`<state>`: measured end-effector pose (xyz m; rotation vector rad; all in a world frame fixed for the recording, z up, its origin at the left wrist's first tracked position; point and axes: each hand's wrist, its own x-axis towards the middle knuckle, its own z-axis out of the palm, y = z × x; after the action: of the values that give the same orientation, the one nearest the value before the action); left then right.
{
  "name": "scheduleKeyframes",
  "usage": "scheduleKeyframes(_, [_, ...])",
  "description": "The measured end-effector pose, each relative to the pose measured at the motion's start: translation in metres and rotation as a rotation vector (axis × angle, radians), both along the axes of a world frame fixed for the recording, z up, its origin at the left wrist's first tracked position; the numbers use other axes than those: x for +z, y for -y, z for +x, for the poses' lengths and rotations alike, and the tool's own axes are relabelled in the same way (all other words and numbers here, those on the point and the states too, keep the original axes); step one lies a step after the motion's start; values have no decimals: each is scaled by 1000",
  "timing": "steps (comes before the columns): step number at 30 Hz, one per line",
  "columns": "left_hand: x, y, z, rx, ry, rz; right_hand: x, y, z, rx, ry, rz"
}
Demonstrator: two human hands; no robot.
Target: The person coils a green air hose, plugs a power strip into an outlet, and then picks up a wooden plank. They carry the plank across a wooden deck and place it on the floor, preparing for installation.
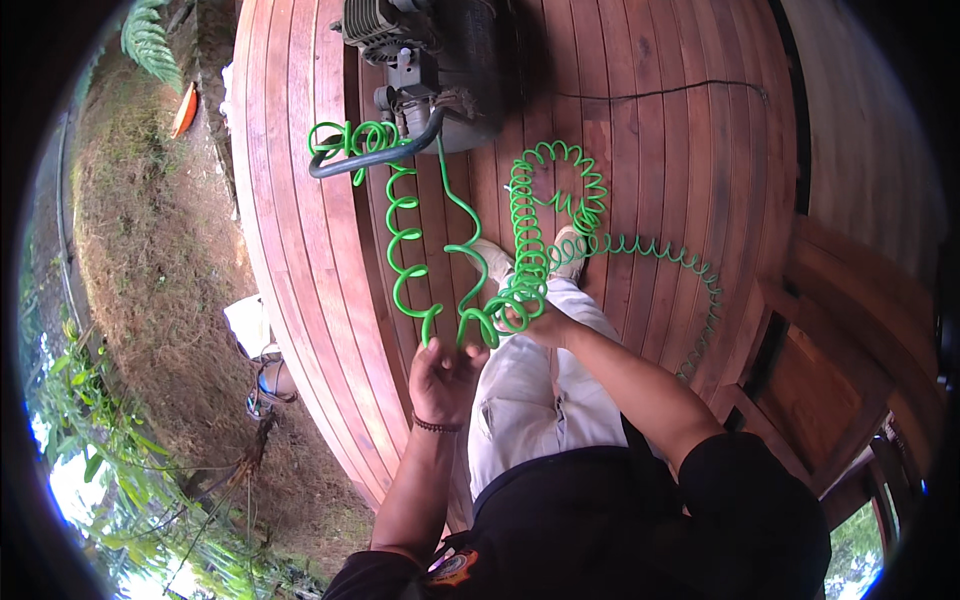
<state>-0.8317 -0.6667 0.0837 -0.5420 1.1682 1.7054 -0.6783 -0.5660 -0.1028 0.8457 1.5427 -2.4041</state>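
A bright green coiled air hose (pixel 527 265) runs through both my hands in front of my legs. My left hand (pixel 447 382), with a beaded bracelet at its wrist, has thumb and fingers closed on a loop of it. My right hand (pixel 533 326) is closed round a bunched stack of coils; its fingers are partly hidden behind them. From my left hand a stretched spiral rises to the air compressor (pixel 465 85), where loops hang about the grey bar handle (pixel 437 128). Another, straighter length drops from the compressor toward my hands.
More hose lies curled on the wooden deck (pixel 660 190) by my shoes (pixel 570 250) and trails right toward a wooden chair (pixel 815 375). A dark cable (pixel 665 93) crosses the far deck. On the left, the deck's edge meets a grassy slope (pixel 150 240).
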Motion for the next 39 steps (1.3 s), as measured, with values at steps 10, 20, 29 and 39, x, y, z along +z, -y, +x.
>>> scheduleKeyframes(10, [-89,-6,-26,-347,-250,-318,121,-21,93,-227,455,545])
scheduleKeyframes(20, [-79,-54,68,-537,-166,-255,140,-5,112,-231,483,869])
scheduleKeyframes(29, [-116,-74,69,-165,-61,-137,173,-8,155,-10,569,728])
scheduleKeyframes(39, [-133,-98,91,-428,-145,-124,228,-4,174,115,106,596])
